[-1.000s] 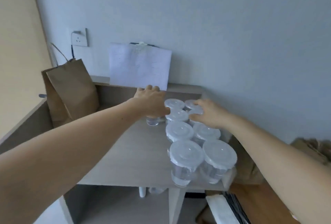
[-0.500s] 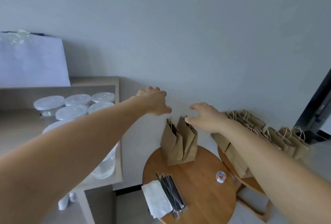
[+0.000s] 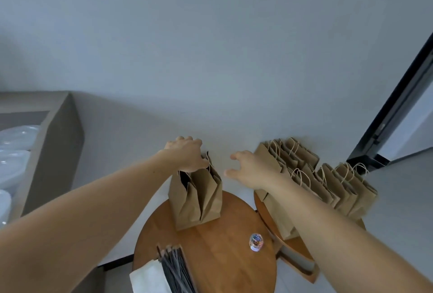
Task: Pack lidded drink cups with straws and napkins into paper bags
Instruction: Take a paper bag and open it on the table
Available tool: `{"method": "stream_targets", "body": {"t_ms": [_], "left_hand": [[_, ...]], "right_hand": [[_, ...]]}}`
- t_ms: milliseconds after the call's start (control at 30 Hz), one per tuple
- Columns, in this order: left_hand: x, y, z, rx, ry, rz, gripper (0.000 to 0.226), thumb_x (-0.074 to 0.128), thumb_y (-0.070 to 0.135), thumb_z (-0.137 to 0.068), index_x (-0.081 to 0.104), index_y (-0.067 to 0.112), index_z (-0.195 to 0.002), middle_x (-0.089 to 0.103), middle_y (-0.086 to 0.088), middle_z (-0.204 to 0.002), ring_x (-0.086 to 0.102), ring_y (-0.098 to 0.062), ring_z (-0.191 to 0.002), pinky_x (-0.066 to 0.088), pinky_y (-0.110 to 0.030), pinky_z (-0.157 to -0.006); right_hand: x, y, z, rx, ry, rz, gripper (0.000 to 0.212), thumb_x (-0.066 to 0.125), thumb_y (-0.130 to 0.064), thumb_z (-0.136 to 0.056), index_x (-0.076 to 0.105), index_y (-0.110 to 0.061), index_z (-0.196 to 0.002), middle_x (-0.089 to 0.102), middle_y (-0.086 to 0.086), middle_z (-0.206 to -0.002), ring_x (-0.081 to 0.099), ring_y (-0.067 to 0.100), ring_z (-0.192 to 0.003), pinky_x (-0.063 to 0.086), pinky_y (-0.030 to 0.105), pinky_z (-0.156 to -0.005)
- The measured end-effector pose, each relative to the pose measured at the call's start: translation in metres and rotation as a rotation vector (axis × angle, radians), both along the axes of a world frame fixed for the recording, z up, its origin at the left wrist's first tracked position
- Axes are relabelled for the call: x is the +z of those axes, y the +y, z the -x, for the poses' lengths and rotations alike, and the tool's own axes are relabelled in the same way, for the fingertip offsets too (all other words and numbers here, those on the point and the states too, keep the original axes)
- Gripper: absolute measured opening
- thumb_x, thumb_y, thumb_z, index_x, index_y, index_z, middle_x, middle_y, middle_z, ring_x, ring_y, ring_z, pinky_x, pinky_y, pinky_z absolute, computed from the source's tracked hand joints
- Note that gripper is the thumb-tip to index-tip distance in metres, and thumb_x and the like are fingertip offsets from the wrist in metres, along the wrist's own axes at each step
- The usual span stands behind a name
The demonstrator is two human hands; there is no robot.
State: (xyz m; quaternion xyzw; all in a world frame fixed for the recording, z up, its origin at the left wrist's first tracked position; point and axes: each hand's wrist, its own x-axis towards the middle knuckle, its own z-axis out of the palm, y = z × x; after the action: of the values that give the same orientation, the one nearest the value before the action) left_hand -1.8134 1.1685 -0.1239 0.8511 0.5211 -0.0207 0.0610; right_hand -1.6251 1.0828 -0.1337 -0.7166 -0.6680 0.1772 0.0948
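Observation:
An open brown paper bag (image 3: 199, 199) stands at the back of a round wooden table (image 3: 222, 257). My left hand (image 3: 185, 154) is at the bag's top left rim with its fingers curled down; a grip cannot be made out. My right hand (image 3: 248, 168) hovers just right of the bag, fingers spread and holding nothing. Black straws (image 3: 175, 269) lie on white napkins (image 3: 147, 278) at the table's front left edge. Clear lidded cups (image 3: 14, 142) show at the far left on a grey shelf.
A row of several folded paper bags with twine handles (image 3: 328, 182) leans on a second wooden table (image 3: 302, 264) to the right. A small jar of coloured clips (image 3: 256, 242) sits on the round table. The shelf's side wall (image 3: 54, 152) is left, a black door frame (image 3: 393, 105) right.
The view has swung right from the cups on the shelf to the round table. Both hands left the cups and came down to the open paper bag.

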Motion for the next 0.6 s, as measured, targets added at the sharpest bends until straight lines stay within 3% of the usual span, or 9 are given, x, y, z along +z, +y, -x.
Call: {"method": "stream_targets", "body": {"t_ms": [167, 367, 433, 533, 600], "left_hand": [[-0.025, 0.041, -0.033, 0.017, -0.046, 0.005, 0.065, 0.050, 0.057, -0.088, 0.041, 0.021, -0.141, 0.045, -0.007, -0.142, 0.041, -0.031, -0.129, 0.039, -0.046, -0.101], [-0.070, 0.069, -0.058, 0.090, -0.062, 0.049, 0.061, 0.048, 0.053, -0.089, 0.042, 0.021, -0.140, 0.045, -0.006, -0.142, 0.041, -0.030, -0.128, 0.039, -0.045, -0.101], [-0.085, 0.073, -0.064, 0.153, -0.065, 0.089, 0.061, 0.048, 0.053, -0.089, 0.042, 0.020, -0.140, 0.045, -0.007, -0.140, 0.041, -0.030, -0.127, 0.040, -0.045, -0.100], [-0.106, 0.079, -0.068, 0.267, -0.036, 0.144, 0.059, 0.048, 0.051, -0.089, 0.044, 0.018, -0.138, 0.045, -0.007, -0.141, 0.040, -0.030, -0.127, 0.040, -0.045, -0.100], [-0.118, 0.081, -0.070, 0.339, -0.044, 0.171, 0.059, 0.049, 0.051, -0.089, 0.045, 0.019, -0.138, 0.044, -0.007, -0.142, 0.040, -0.029, -0.129, 0.039, -0.045, -0.100]], "right_hand": [[-0.035, 0.052, -0.034, -0.011, -0.009, 0.058, 0.069, 0.053, -0.050, -0.094, 0.036, -0.011, -0.149, 0.037, 0.008, -0.153, 0.038, 0.026, -0.138, 0.035, 0.038, -0.110], [-0.098, 0.113, -0.070, -0.040, 0.010, 0.168, 0.056, 0.050, -0.046, -0.095, 0.058, 0.000, -0.126, 0.061, 0.018, -0.128, 0.058, 0.033, -0.115, 0.049, 0.043, -0.096], [-0.121, 0.132, -0.079, -0.005, 0.025, 0.200, 0.049, 0.050, -0.045, -0.094, 0.064, -0.004, -0.116, 0.066, 0.014, -0.118, 0.062, 0.031, -0.108, 0.051, 0.036, -0.086], [-0.151, 0.161, -0.086, 0.074, 0.016, 0.253, 0.035, 0.050, -0.044, -0.092, 0.060, -0.015, -0.077, 0.062, 0.002, -0.079, 0.063, 0.024, -0.080, 0.041, 0.030, -0.060], [-0.168, 0.180, -0.087, 0.117, -0.002, 0.280, 0.039, 0.050, -0.047, -0.094, 0.060, -0.014, -0.075, 0.059, 0.001, -0.071, 0.059, 0.021, -0.070, 0.039, 0.029, -0.056]]}}
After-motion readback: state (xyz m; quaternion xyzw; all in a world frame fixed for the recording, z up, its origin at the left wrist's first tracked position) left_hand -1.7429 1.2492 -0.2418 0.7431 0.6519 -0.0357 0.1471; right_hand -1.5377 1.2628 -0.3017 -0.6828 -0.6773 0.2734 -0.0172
